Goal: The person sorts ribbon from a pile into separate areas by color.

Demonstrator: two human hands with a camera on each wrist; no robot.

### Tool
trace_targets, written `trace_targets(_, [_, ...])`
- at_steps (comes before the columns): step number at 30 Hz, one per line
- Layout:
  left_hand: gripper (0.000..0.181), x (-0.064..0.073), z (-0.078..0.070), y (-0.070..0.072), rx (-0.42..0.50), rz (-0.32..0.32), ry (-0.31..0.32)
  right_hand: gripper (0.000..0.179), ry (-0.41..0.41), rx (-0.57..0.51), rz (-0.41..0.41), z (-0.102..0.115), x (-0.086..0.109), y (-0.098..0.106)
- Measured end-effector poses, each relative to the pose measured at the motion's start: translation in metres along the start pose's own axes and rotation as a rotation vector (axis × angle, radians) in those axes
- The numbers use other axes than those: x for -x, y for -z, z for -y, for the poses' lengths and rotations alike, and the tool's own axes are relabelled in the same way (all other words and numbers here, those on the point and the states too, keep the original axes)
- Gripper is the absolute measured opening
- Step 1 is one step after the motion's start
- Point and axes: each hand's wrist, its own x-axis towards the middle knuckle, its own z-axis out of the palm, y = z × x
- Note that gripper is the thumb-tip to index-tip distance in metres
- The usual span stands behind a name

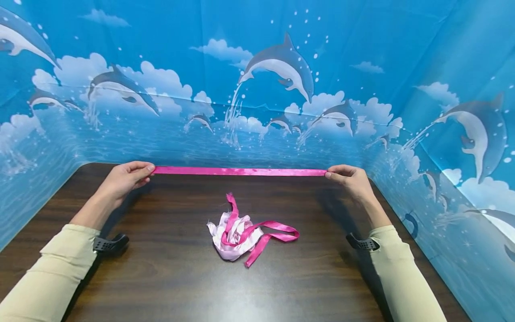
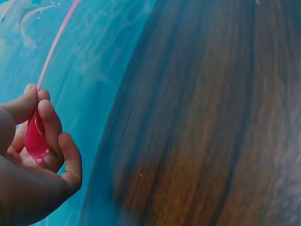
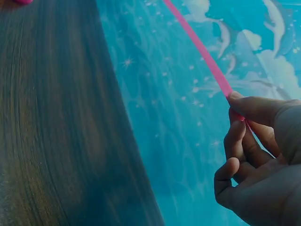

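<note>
Ribbon (image 1: 241, 171) stretches straight between left hand (image 1: 123, 180) and right hand (image 1: 354, 182); both hands, well apart, pinch it by the fingertips.

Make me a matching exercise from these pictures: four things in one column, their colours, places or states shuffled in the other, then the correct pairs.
Things
1. Taut ribbon
2. Ribbon heap
3. Table
4. Backdrop

Descriptions
A. Dark brown, wood-grained
B. Loose, pink and pale
C. Blue, dolphin-printed
D. Pinched by left hand and right hand

Pairs: 1-D, 2-B, 3-A, 4-C
</note>
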Motion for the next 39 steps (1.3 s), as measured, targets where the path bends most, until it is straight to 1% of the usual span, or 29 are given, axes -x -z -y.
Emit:
trace_targets(4, [0.065,-0.003,0.003,0.000,-0.108,-0.008,-0.013,0.040,0.002,0.046,-0.028,-0.009,-0.017,-0.007])
trace_targets(8, [0.066,-0.007,0.004,0.000,-0.263,-0.007,-0.009,0.033,-0.012,0.062,-0.046,-0.020,-0.032,-0.019])
trace_targets(11, [0.068,-0.013,0.005,0.003,-0.353,-0.018,-0.005,0.030,-0.037,0.042,-0.047,-0.029,-0.041,-0.029])
trace_targets(13, [0.071,-0.018,0.006,0.006,-0.382,-0.030,-0.006,0.028,-0.047,0.027,-0.048,-0.034,-0.046,-0.035])
trace_targets(17, [0.071,-0.030,0.008,0.009,-0.396,-0.046,-0.010,0.025,-0.063,0.016,-0.064,-0.040,-0.054,-0.041])
trace_targets(22, [0.051,-0.041,0.012,0.010,-0.409,-0.031,-0.045,0.020,-0.084,0.068,-0.065,-0.049,-0.060,-0.045])
trace_targets(25, [0.043,-0.047,0.017,0.011,-0.421,-0.039,-0.053,0.018,-0.082,0.112,-0.055,-0.056,-0.061,-0.047])
trace_targets(31, [0.042,-0.053,0.019,0.009,-0.426,-0.061,-0.069,0.014,-0.068,0.150,-0.047,-0.067,-0.060,-0.049])
trace_targets(35, [0.040,-0.054,0.019,0.009,-0.452,-0.041,-0.086,0.014,-0.046,0.179,-0.045,-0.069,-0.059,-0.048])
trace_targets(39, [0.040,-0.053,0.019,0.011,-0.467,-0.025,-0.083,0.014,-0.032,0.198,-0.029,-0.068,-0.061,-0.048])
